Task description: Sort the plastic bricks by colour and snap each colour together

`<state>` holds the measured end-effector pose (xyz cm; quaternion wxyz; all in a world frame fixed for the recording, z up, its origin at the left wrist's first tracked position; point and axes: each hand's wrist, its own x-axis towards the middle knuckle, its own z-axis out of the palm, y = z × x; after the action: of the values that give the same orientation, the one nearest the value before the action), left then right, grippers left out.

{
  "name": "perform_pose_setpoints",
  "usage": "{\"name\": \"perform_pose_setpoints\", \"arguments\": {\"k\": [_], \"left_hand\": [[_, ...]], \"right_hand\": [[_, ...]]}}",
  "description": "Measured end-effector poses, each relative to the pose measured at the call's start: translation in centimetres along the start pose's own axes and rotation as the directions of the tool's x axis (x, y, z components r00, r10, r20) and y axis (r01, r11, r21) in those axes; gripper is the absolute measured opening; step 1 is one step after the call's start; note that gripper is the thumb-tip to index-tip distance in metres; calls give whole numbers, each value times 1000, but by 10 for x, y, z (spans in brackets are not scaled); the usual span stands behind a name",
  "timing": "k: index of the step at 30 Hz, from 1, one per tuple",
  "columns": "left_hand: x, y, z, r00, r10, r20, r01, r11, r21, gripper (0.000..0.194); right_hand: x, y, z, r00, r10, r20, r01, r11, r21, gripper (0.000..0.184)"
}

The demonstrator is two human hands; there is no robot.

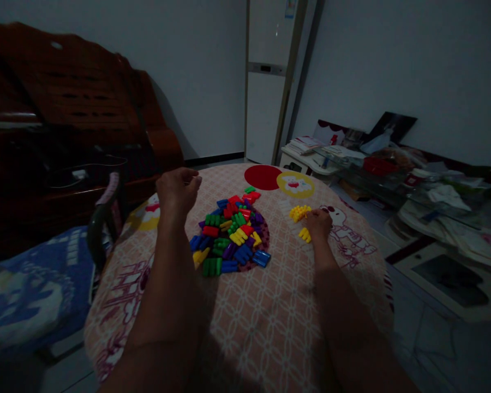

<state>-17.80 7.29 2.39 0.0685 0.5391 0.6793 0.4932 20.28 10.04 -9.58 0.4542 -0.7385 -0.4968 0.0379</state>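
My left hand is raised above the table's left part, fingers curled toward the thumb; anything between them is too small or hidden to make out. Below and right of it lies a loose pile of plastic building blocks in red, green, blue, yellow and purple. Over to the right, my right hand is down at a small group of yellow building blocks, its fingers closed at the group's near right edge, apparently on one yellow block. Another yellow block lies just below that hand.
The round table wears a patterned cloth with cartoon prints. A chair with a blue cushion stands at left, before a wooden bench. A cluttered glass-topped stand is at right. A tall white cabinet-like unit stands behind.
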Motion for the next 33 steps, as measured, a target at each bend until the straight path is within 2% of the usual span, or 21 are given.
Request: {"name": "perform_pose_setpoints", "arguments": {"k": [2,3,6,9,12,15,19,22,25,28,31,33], "left_hand": [[0,7,-14,998,40,-41,-32,984,178,28],[0,10,-20,998,49,-25,-41,965,258,30],[1,6,-33,989,21,145,-83,895,439,35],[0,-21,-45,950,-21,310,-158,827,540,33],[-9,-57,-61,908,-103,406,-160,810,564,27],[-25,-84,-79,860,-173,481,-126,840,527,22],[-47,-95,-93,779,-262,569,-54,877,477,28],[-59,-99,-90,748,-258,612,-108,862,496,30],[-63,-101,-83,778,-193,597,-192,833,520,25],[-57,-93,-79,846,-158,509,-152,843,515,20],[-46,-68,-73,924,-96,370,-93,881,463,22],[-41,-43,-63,942,-41,333,-89,926,367,26]], "right_hand": [[0,1,0,1000,-4,18,4,1000,1,20],[1,1,0,1000,-3,17,3,1000,5,20],[3,2,-1,1000,13,-13,-12,999,34,22],[5,2,-1,999,26,-19,-25,997,70,22],[6,4,0,999,36,24,-38,997,72,19],[9,9,3,997,71,26,-72,997,42,22],[12,14,6,993,98,66,-101,993,54,31],[11,14,5,997,30,64,-35,997,71,29],[8,12,2,999,5,49,-9,998,70,27],[6,7,0,999,41,1,-41,998,54,26],[5,2,-1,997,60,-41,-57,997,53,26],[5,0,-2,998,49,-35,-46,997,66,27]]}}
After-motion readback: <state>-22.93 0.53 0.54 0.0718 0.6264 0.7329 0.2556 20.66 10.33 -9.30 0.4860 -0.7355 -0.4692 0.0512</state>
